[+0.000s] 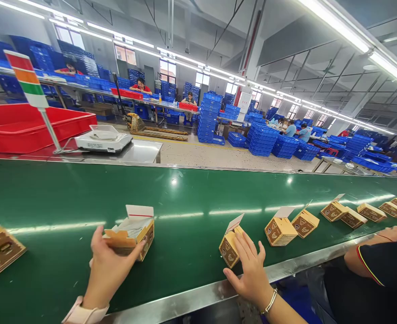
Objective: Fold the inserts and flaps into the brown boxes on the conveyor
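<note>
My left hand (114, 265) is wrapped round a small brown and tan cardboard box (147, 238), thumb on its near side. The box's flaps stand up, and white packets show inside. Beside it, my right hand (249, 265) lies with fingers stretched out against a second cardboard box (229, 249), thumb apart. That box has its white-lined lid flap raised, and part of it is hidden behind my fingers. Both boxes rest on a green conveyor belt (185, 193).
More boxes stand along the belt to the right, the closest being an open box (281, 231); another box (2, 254) is at far left. A co-worker's arm (370, 252) reaches in at right. Beyond the belt are a scale (103, 139) and a red tray (33, 130).
</note>
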Motion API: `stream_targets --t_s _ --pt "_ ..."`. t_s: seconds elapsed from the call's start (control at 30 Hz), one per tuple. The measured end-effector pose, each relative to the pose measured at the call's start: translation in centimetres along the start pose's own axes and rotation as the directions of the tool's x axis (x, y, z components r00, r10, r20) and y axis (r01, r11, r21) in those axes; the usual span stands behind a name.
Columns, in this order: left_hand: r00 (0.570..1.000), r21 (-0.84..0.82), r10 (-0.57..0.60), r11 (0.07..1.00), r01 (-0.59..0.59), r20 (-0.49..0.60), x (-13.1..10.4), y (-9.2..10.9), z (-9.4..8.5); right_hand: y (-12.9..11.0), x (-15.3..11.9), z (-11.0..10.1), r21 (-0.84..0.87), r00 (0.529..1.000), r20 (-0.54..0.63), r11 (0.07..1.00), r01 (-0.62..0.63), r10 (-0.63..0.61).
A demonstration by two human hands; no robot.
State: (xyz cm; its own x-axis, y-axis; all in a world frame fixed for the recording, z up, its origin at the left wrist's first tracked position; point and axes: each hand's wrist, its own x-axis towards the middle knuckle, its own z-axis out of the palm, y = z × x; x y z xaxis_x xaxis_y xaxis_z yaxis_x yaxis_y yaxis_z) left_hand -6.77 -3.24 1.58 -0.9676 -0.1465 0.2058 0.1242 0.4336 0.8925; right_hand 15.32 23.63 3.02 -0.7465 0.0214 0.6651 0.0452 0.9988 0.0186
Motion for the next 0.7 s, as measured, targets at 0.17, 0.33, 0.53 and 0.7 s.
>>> stream_targets --t_s 0.17,0.33,0.53,0.7 --pt "0.993 -0.202 0.068 0.978 -0.048 0.094 -3.9 0.8 2.9 -3.7 0.2 0.6 0.345 0.979 -0.198 0.932 0.115 -0.047" --pt "0.923 -0.239 0.379 0.904 -0.353 0.071 -7.9 0.7 5.0 -7.3 1.9 4.4 0.586 0.998 0.033 0.81 0.029 -0.059" --pt "0.706 -0.156 0.704 0.709 -0.688 0.085 -7.9 1.7 4.7 -7.5 6.0 6.1 0.601 0.915 0.404 0.756 -0.259 -0.008" --pt "0.506 -0.113 0.841 0.532 -0.839 0.192 -6.0 2.3 4.2 -6.2 9.0 5.2 0.692 0.863 0.481 0.671 -0.267 -0.153"
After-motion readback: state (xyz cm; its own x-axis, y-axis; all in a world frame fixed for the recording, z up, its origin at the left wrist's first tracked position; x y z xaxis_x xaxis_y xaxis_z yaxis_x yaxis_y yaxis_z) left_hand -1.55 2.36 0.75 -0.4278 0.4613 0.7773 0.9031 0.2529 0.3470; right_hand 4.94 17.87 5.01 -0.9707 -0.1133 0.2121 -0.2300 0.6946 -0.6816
